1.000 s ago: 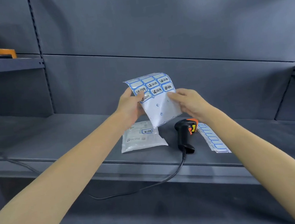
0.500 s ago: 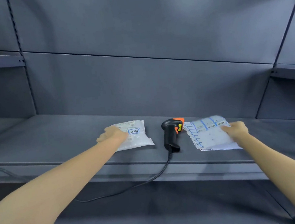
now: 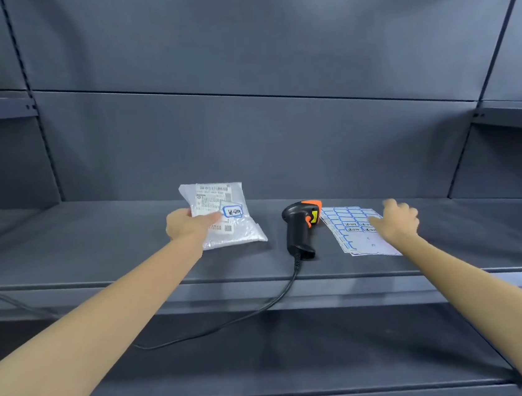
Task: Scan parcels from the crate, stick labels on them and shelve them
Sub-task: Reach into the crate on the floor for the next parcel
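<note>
I take the black handheld barcode scanner with the orange head [image 3: 300, 229] as my landmark; it lies on the dark grey metal shelf [image 3: 95, 242] with its cable running off the front edge. Just left of the scanner, my left hand [image 3: 186, 224] grips the clear plastic parcel bag with a white shipping slip [image 3: 222, 215], thumb on top and fingers curled under its left edge, and the bag looks tipped up at the back while its near edge rests on the shelf. A blue-bordered handwritten label [image 3: 233, 211] is already stuck on the bag's face, so I judge labelling done for this parcel; whether it was scanned I cannot tell. What is left, as I read it, is setting this parcel in its place on the shelf and fetching the next from the crate, which is out of view. The bag's long axis runs from me toward the back panel, printed face up. Just right of the scanner, my right hand [image 3: 395, 220] hovers with loose, spread fingers over the white sheet of blue-bordered labels [image 3: 351, 230], holding nothing.
</note>
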The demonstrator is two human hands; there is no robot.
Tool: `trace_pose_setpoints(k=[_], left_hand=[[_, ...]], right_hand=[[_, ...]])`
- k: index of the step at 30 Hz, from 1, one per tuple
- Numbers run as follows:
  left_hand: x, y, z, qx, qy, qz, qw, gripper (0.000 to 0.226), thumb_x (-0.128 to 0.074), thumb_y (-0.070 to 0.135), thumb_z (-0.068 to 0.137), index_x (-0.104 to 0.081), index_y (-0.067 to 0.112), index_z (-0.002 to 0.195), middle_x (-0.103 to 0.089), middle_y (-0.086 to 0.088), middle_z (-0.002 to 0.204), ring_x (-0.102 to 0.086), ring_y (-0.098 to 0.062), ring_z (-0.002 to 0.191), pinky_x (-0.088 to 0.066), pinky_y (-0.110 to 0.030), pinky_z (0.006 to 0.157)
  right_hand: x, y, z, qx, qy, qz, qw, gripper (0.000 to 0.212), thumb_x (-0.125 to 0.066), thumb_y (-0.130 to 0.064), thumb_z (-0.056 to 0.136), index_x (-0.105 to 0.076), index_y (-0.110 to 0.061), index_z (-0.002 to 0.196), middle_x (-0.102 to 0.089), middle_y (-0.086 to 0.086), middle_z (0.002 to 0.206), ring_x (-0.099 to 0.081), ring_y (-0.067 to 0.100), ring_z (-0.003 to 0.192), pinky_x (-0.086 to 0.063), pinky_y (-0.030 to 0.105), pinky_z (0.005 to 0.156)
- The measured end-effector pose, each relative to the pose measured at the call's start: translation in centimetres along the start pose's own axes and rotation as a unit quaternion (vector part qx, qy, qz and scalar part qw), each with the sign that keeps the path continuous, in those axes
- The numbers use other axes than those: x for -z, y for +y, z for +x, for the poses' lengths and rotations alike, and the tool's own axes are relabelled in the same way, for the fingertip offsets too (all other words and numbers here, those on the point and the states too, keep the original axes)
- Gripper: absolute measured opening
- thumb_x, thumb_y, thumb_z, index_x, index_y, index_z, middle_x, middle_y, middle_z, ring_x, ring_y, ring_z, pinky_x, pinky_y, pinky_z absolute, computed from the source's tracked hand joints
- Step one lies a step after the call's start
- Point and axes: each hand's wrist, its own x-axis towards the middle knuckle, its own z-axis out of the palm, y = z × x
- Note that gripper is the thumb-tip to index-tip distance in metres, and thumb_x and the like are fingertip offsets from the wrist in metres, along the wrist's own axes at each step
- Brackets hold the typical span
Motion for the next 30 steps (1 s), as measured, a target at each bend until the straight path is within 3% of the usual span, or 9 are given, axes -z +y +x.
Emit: trace_pose_setpoints(k=[4,8,10,12,15,17,21,25,30], left_hand=[[-0.6,0.9,-0.6,-0.032,-0.032,-0.072,0.996,0.027,-0.084,0.014,0.069,-0.07,0.011,0.093,-0.071,0.0,0.093,-0.068,-0.017,0.083,-0.054,-0.03,0.073],[-2.8,2.1,-2.3,-0.054,-0.092,-0.098,0.989,0.035,-0.085,0.017,0.069,-0.071,0.01,0.099,-0.073,0.001,0.095,-0.07,-0.016,0.087,-0.057,-0.032,0.079],[-4.2,2.4,-3.4,-0.059,-0.117,-0.103,0.986,0.036,-0.085,0.016,0.069,-0.07,0.011,0.101,-0.072,0.002,0.096,-0.07,-0.016,0.088,-0.057,-0.032,0.08],[-5.6,2.6,-4.4,-0.057,-0.142,-0.112,0.982,0.035,-0.085,0.016,0.069,-0.07,0.011,0.1,-0.072,0.002,0.097,-0.07,-0.016,0.088,-0.057,-0.034,0.082],[-7.7,2.8,-6.1,-0.061,-0.175,-0.121,0.975,0.032,-0.084,0.015,0.07,-0.07,0.011,0.098,-0.072,0.001,0.096,-0.07,-0.017,0.088,-0.057,-0.034,0.081],[-9.1,2.8,-7.3,-0.07,-0.191,-0.116,0.972,0.031,-0.083,0.016,0.071,-0.07,0.01,0.099,-0.073,0.0,0.097,-0.07,-0.017,0.088,-0.057,-0.033,0.08],[-11.9,2.6,-9.5,-0.1,-0.232,-0.097,0.963,0.038,-0.079,0.024,0.076,-0.067,0.009,0.109,-0.07,0.001,0.104,-0.067,-0.016,0.095,-0.054,-0.03,0.083],[-14.3,1.6,-12.8,-0.162,-0.269,-0.032,0.949,0.047,-0.059,0.037,0.09,-0.052,0.013,0.13,-0.058,0.002,0.124,-0.054,-0.015,0.115,-0.042,-0.027,0.095],[-17.1,-1.4,-16.7,-0.37,-0.33,0.129,0.859,0.052,-0.049,0.044,0.095,-0.046,0.017,0.14,-0.047,0.001,0.144,-0.038,-0.017,0.134,-0.029,-0.036,0.112]], right_hand=[[0.9,-5.0,-1.7,0.107,-0.035,0.126,0.986,0.056,-0.052,-0.039,0.094,-0.041,-0.011,0.141,-0.046,0.015,0.14,-0.033,0.034,0.133,-0.032,0.043,0.106],[2.3,-9.0,-4.1,0.17,-0.128,0.249,0.945,0.061,-0.044,-0.05,0.096,-0.035,-0.016,0.145,-0.043,0.002,0.146,-0.039,0.021,0.134,-0.031,0.034,0.107],[2.9,-10.3,-4.6,0.171,-0.169,0.292,0.926,0.065,-0.037,-0.053,0.097,-0.038,-0.006,0.142,-0.044,0.011,0.145,-0.043,0.027,0.133,-0.033,0.037,0.11],[3.5,-10.8,-4.7,0.162,-0.21,0.333,0.905,0.065,-0.032,-0.055,0.097,-0.05,-0.001,0.13,-0.052,0.021,0.132,-0.057,0.035,0.115,-0.045,0.043,0.101],[4.3,-9.8,-4.7,0.127,-0.237,0.376,0.887,0.058,-0.034,-0.058,0.095,-0.066,-0.013,0.115,-0.07,0.01,0.112,-0.068,0.016,0.094,-0.051,0.033,0.087],[4.9,-8.4,-4.6,0.114,-0.234,0.397,0.88,0.046,-0.043,-0.052,0.095,-0.067,-0.016,0.112,-0.073,0.0,0.106,-0.07,0.018,0.094,-0.053,0.037,0.09],[6.5,-4.2,-4.5,0.067,-0.192,0.427,0.881,0.045,-0.059,-0.046,0.088,-0.067,-0.007,0.109,-0.074,0.007,0.103,-0.069,0.028,0.098,-0.051,0.049,0.095],[9.0,1.3,-4.9,-0.007,-0.136,0.449,0.883,0.031,-0.06,-0.039,0.092,-0.069,-0.01,0.098,-0.074,0.007,0.101,-0.069,0.027,0.099,-0.052,0.045,0.095],[11.3,9.9,-6.0,-0.088,-0.053,0.438,0.893,0.032,-0.063,-0.044,0.087,-0.07,-0.013,0.092,-0.074,0.007,0.1,-0.068,0.028,0.096,-0.049,0.049,0.098]])
